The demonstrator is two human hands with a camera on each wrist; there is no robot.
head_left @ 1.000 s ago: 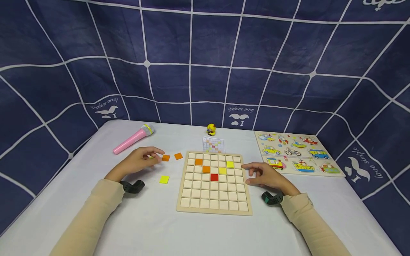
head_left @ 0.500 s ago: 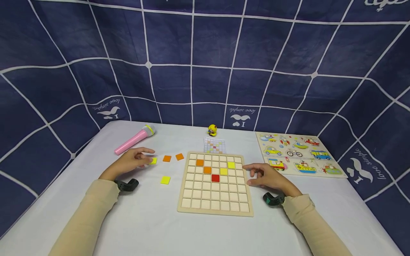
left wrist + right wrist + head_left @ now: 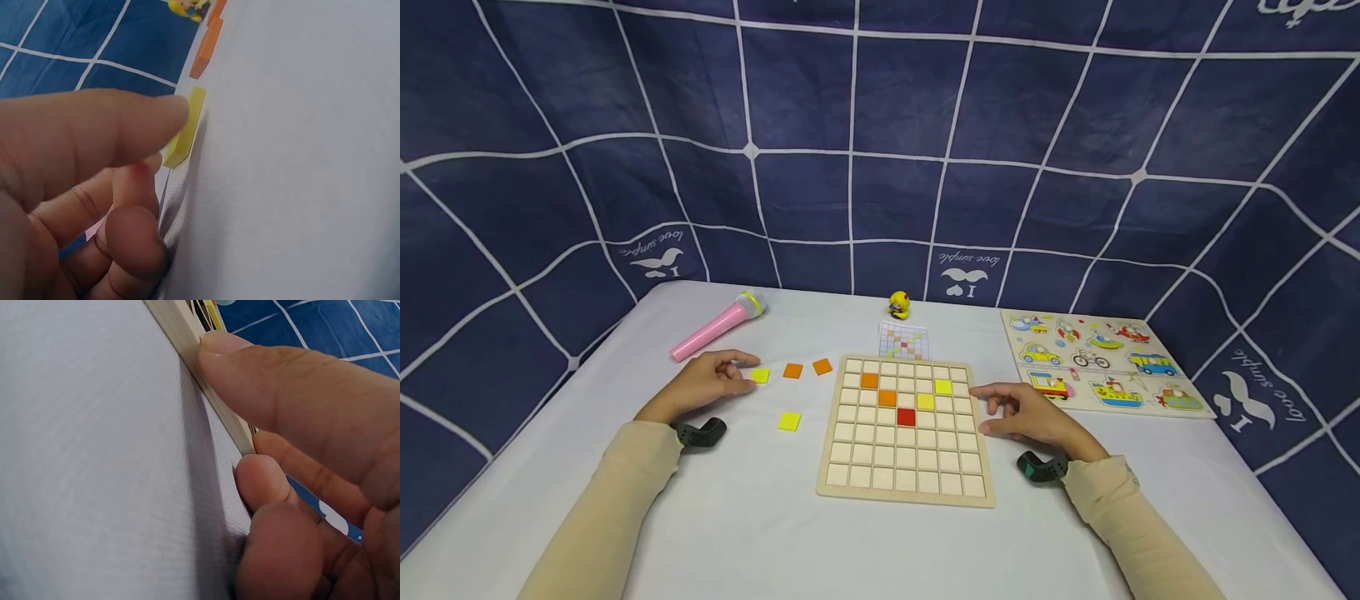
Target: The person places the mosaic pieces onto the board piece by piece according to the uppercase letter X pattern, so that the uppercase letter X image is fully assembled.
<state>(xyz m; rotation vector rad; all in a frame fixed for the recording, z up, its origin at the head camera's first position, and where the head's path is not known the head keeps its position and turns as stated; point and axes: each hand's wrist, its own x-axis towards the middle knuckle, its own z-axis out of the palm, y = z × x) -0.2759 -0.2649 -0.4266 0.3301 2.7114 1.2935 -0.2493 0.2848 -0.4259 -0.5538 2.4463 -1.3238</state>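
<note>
On the white table, my left hand (image 3: 702, 383) is low beside a yellow square tile (image 3: 760, 376), its thumb and index finger parted at the tile's left side. The left wrist view shows that yellow tile (image 3: 187, 131) lying flat just past the thumb tip, with the other fingers loosely bent. Two orange tiles, one nearer (image 3: 792, 371) and one farther (image 3: 822, 367), lie to its right; another yellow tile (image 3: 789, 422) lies closer to me. My right hand (image 3: 1026, 417) rests thumb and fingertips against the right edge of the wooden grid board (image 3: 906, 503), which bears several coloured tiles.
Behind the board lie a printed pattern card (image 3: 904, 341) and a small yellow duck figure (image 3: 898, 305). A pink toy microphone (image 3: 715, 327) is at the back left, a wooden vehicle puzzle (image 3: 1105, 361) at the right. Blue checked cloth (image 3: 895, 200) hangs behind the table.
My left hand has drawn back leftward from the nearer orange tile, uncovering the yellow tile beside it. My right hand stays at the board's edge.
</note>
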